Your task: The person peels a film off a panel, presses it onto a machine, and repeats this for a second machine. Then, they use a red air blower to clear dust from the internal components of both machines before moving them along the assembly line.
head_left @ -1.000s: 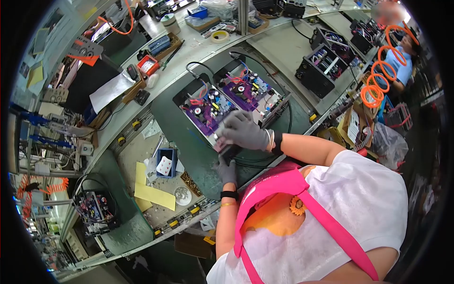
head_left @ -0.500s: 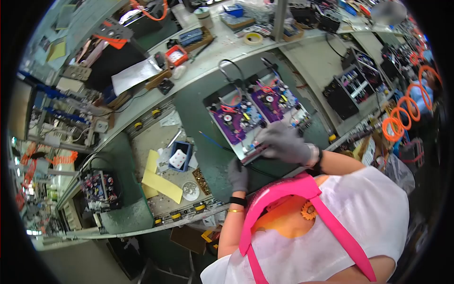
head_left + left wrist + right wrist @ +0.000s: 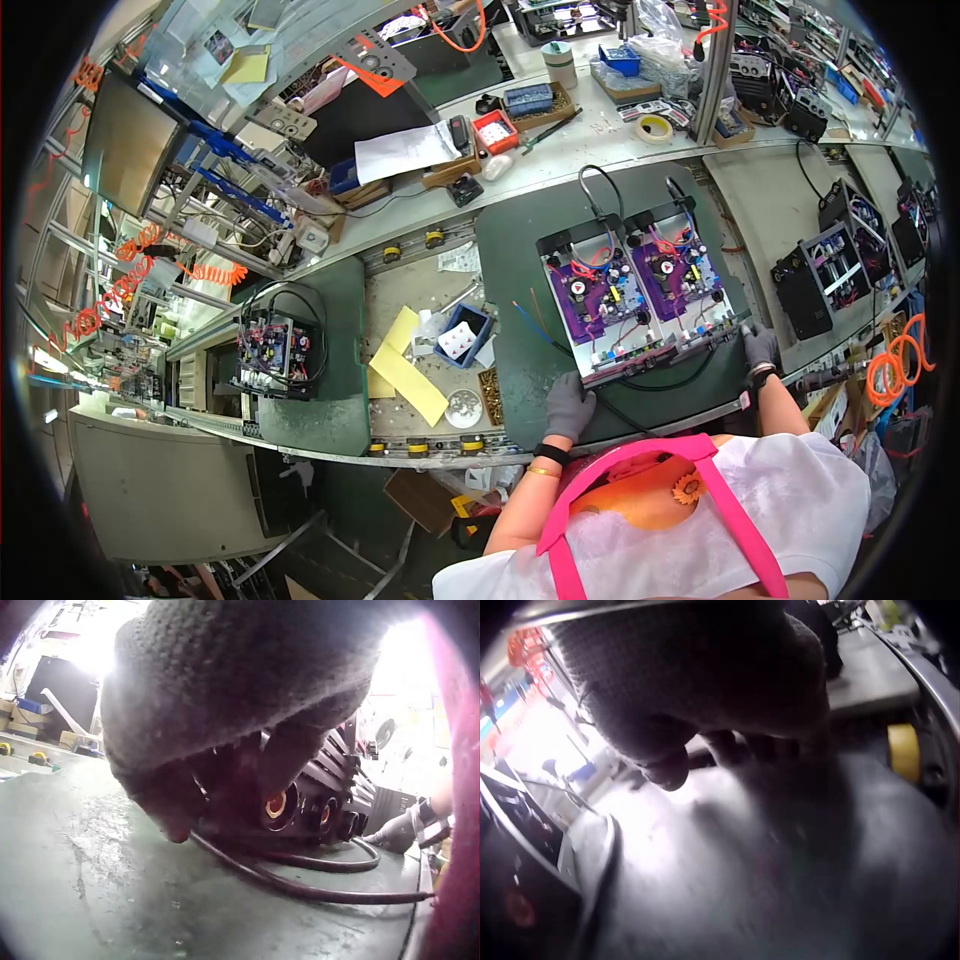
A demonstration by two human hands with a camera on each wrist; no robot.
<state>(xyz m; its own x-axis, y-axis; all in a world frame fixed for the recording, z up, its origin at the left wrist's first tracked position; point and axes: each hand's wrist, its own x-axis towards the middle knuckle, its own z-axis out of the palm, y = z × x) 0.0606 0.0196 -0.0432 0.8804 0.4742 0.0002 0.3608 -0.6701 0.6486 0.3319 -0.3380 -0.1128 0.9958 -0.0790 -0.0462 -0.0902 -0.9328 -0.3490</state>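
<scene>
Two open black units (image 3: 640,290) with purple circuit boards stand side by side on a green pallet (image 3: 510,300). My gloved left hand (image 3: 570,400) grips the near left corner of the left unit. In the left wrist view its curled fingers (image 3: 277,761) lie against the black front panel (image 3: 322,810) with its round sockets, above a black cable (image 3: 300,885). My gloved right hand (image 3: 758,345) is at the near right corner of the right unit, by the pallet's edge. Its fingers (image 3: 705,742) are curled over the green surface; blur hides what they hold.
A blue bin (image 3: 462,335), yellow sheets (image 3: 405,370) and a dish of small parts (image 3: 463,408) lie left of the pallet. Another unit (image 3: 275,345) sits further left, more black units (image 3: 835,265) to the right. The back shelf (image 3: 560,130) carries boxes and tape.
Both hands were together at the front of the units a second ago. They have moved apart to the near left and near right corners, and my head has turned left.
</scene>
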